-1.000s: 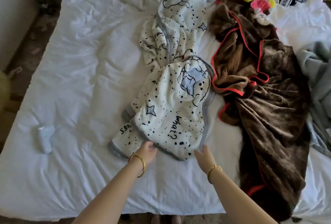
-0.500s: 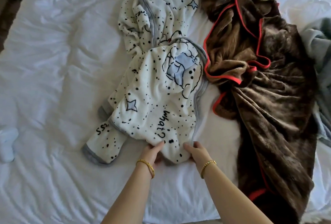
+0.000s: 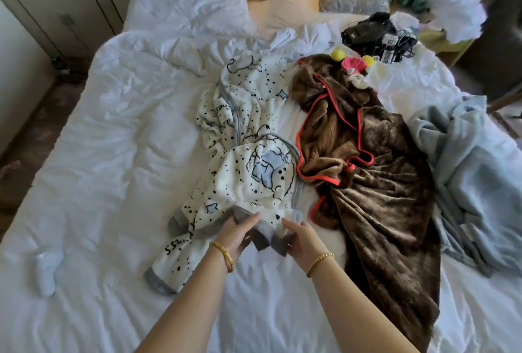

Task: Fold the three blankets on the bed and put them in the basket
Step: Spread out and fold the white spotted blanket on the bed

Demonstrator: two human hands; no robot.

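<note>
— What lies at the left of the bed (image 3: 93, 172)?
— A small pale blue sock (image 3: 46, 273) on the white sheet, well apart from everything else.
— And the hands?
— Both forearms reach forward from the bottom edge. The left hand (image 3: 236, 235), a gold bracelet on its wrist, curls its fingers round the grey-trimmed near edge of the white spotted blanket (image 3: 248, 155). The right hand (image 3: 300, 239), also with a bracelet, grips the same bunched edge just beside it, thumb on top.
— Where does that blanket sit?
— Crumpled along the middle of the bed, its near end lifted slightly.
— Further right?
— A brown blanket (image 3: 375, 206) with red trim touches it, then a light blue blanket (image 3: 469, 183) at the bed's right edge.
</note>
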